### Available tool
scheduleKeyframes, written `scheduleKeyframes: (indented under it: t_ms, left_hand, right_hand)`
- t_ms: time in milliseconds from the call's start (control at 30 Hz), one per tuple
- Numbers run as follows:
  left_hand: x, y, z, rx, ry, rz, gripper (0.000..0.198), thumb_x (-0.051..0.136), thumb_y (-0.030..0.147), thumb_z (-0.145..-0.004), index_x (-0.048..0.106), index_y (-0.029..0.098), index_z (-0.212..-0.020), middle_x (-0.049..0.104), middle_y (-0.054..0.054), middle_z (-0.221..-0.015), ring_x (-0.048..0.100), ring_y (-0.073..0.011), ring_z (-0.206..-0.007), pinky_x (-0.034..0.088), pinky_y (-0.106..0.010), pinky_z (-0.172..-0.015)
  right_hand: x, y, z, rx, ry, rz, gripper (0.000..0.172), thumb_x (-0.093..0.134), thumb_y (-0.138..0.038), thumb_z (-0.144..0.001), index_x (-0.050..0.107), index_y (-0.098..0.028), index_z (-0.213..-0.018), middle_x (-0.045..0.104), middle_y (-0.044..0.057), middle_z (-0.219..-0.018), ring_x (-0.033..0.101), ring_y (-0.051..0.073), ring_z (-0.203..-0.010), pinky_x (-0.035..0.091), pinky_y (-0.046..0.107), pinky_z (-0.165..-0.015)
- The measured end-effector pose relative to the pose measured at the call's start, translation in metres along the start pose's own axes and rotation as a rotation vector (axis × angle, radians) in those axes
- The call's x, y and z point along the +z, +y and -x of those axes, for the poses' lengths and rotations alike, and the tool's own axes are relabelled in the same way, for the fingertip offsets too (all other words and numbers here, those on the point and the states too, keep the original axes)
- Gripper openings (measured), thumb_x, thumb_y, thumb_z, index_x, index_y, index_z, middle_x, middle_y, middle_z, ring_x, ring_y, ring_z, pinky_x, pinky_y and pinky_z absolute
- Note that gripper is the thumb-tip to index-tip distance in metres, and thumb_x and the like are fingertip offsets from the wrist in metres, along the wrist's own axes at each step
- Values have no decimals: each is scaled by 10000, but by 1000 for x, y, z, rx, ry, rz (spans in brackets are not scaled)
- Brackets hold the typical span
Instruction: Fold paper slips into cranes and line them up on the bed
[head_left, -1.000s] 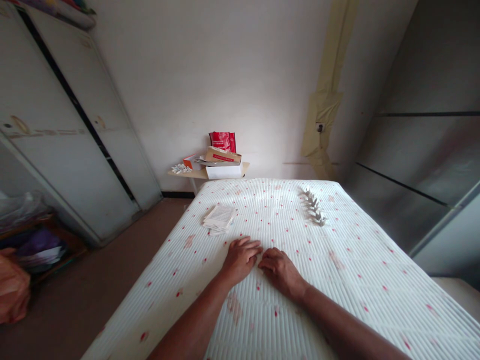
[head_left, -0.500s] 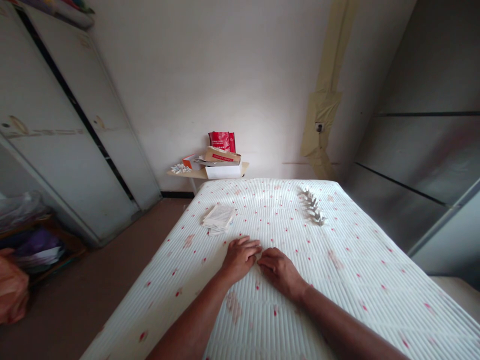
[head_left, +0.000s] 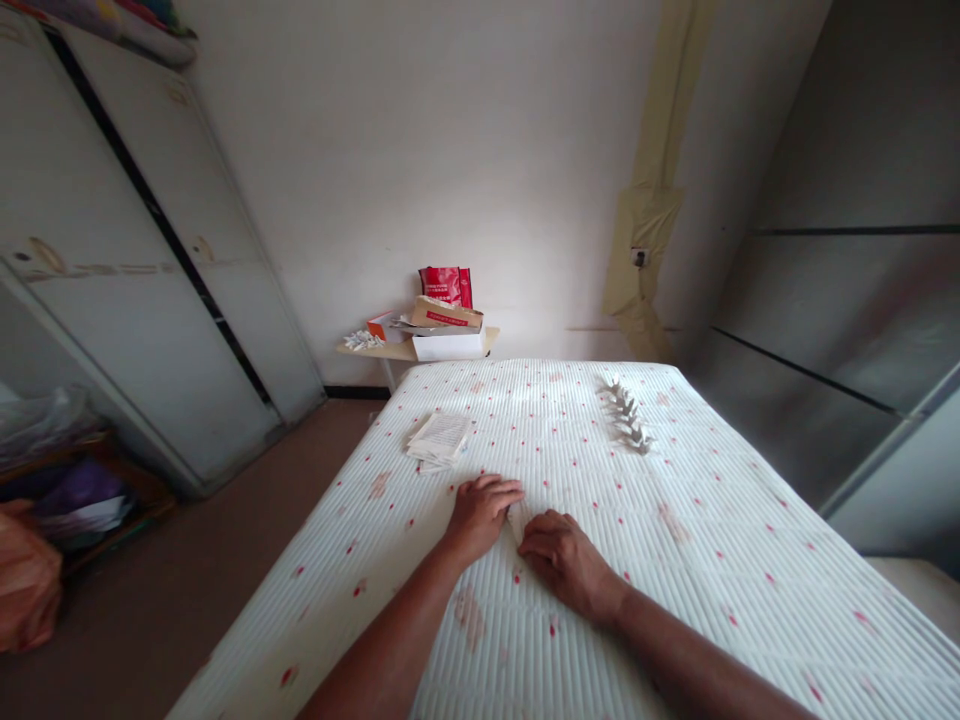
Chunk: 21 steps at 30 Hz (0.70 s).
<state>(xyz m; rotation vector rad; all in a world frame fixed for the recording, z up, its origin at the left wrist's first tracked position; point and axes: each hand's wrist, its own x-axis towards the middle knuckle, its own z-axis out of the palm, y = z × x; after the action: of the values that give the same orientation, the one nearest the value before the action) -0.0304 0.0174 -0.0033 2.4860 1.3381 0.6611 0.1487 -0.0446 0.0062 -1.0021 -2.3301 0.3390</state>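
Observation:
A small folded strip of pale paper (head_left: 515,522) lies on the quilted bed cover, mostly hidden between and under my fingers. My left hand (head_left: 484,510) holds its far end, thumb and fingers closed together on it, with the fingertips pointing right. Fingers curled in a pinch, my right hand (head_left: 559,555) grips the near right edge of the same paper. Beyond my left hand sits a loose stack of printed paper sheets (head_left: 441,438). Farther off to the right stands a row of several folded paper figures (head_left: 628,415).
The bed (head_left: 600,620) has a ribbed white cover with red spots. Past its far edge, a small table (head_left: 397,350) carries a white box (head_left: 448,346), a red bag (head_left: 446,286) and small white pieces (head_left: 363,340). A cabinet (head_left: 150,260) stands left.
My right hand has slid slightly toward me along the paper, so more of the strip shows between the hands. My left hand has stayed almost in place.

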Motion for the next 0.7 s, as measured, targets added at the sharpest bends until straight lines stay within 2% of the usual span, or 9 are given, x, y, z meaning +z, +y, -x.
scheduleKeyframes:
  t_ms: [200,333,433,500,567,700]
  left_hand:
    - [-3,8,2,10,17,-27,445,448,76,-797,588,351,-1117,602,48,-1192,478,-171,-1128,367,-401,-947]
    - [-4,6,4,14,111,9,472,416,50,-767,589,299,-1129,600,16,-1191,499,-160,-1111,369,-379,-971]
    - [-5,6,9,-97,233,-3,392,427,103,-776,609,246,-1092,635,-23,-1108,529,-169,-1052,385,-359,-948]
    - [-7,10,14,-197,271,-64,276,476,203,-790,633,227,-1016,652,-39,-1018,540,-192,-998,401,-361,-893]
    - [-9,17,18,-226,234,-138,210,531,312,-779,648,225,-930,643,-40,-954,536,-210,-955,391,-370,-856]
    - [-11,34,22,-271,164,-227,253,581,420,-740,638,244,-913,598,-42,-965,500,-227,-977,353,-373,-836]
  right_hand:
    - [-7,-4,0,25,-15,-136,179,508,-185,-848,666,-207,-767,622,28,-784,542,160,-818,409,295,-768]
    - [-9,1,-3,74,106,-317,194,460,-185,-855,650,-186,-816,614,48,-808,559,153,-813,449,274,-740]
    - [-9,12,-9,175,245,-362,165,456,-201,-837,619,-176,-832,591,53,-821,568,149,-773,466,271,-704]
    - [-6,20,-14,232,281,-351,142,479,-203,-805,598,-175,-877,576,50,-844,561,136,-709,468,261,-653]
    - [-3,27,-20,268,271,-345,176,482,-178,-775,582,-168,-919,565,49,-876,543,113,-634,465,250,-610]
    - [3,35,-34,300,187,-244,342,494,-148,-748,544,-182,-1084,571,55,-983,545,115,-675,461,256,-652]
